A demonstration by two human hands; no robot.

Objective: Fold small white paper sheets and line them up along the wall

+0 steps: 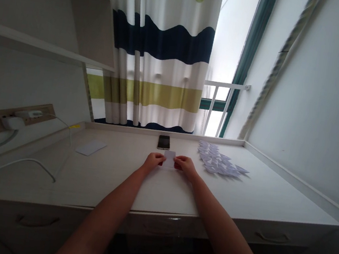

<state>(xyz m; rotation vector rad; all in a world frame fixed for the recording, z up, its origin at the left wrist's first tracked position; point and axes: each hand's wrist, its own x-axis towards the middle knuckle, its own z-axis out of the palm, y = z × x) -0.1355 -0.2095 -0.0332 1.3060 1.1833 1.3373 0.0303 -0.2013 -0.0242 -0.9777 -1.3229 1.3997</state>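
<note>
A small white sheet of paper (pixel 169 158) is held upright between my two hands, just above the middle of the desk. My left hand (pixel 153 161) pinches its left edge with thumb and fingers. At the opposite edge, my right hand (pixel 184 166) grips it in the same way. Behind the sheet a dark phone (pixel 163 142) lies flat on the desk. To the right sits a spread of folded white paper triangles (pixel 220 161), overlapping in rows. Flat white paper (pixel 91 147) rests on the left side of the desk.
The white desk (pixel 110 182) has a raised rim at its back and right. A white cable (pixel 33 161) runs over its left part from a wall socket (pixel 18 117). Shelves (pixel 42 42) overhang the left, and a striped curtain (pixel 161 70) hangs behind.
</note>
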